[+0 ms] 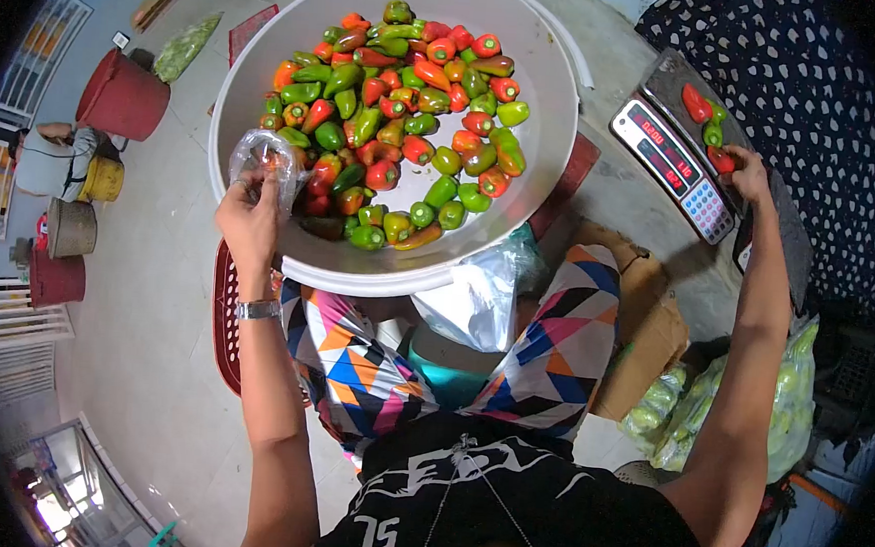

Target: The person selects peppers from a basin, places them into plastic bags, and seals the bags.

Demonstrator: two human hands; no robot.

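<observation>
A large round white basin [523, 193] holds many red and green peppers [367, 119]. At its left rim my left hand [251, 212] pinches a clear plastic bag [265, 148], which hangs over the peppers. On the right, a digital scale [670, 162] shows lit red numbers. Several red and green peppers [696, 104] lie on its dark tray. My right hand [746, 174] is at the near end of that tray, with its fingers closed round a red pepper [721, 161].
Clear bags [496, 292] hang at the basin's near edge above my lap. A cardboard box [645, 326] and bags of green produce [740, 412] lie at right. A red basket [229, 321] stands at left. Red tubs [123, 94] and another person [54, 160] are farther left.
</observation>
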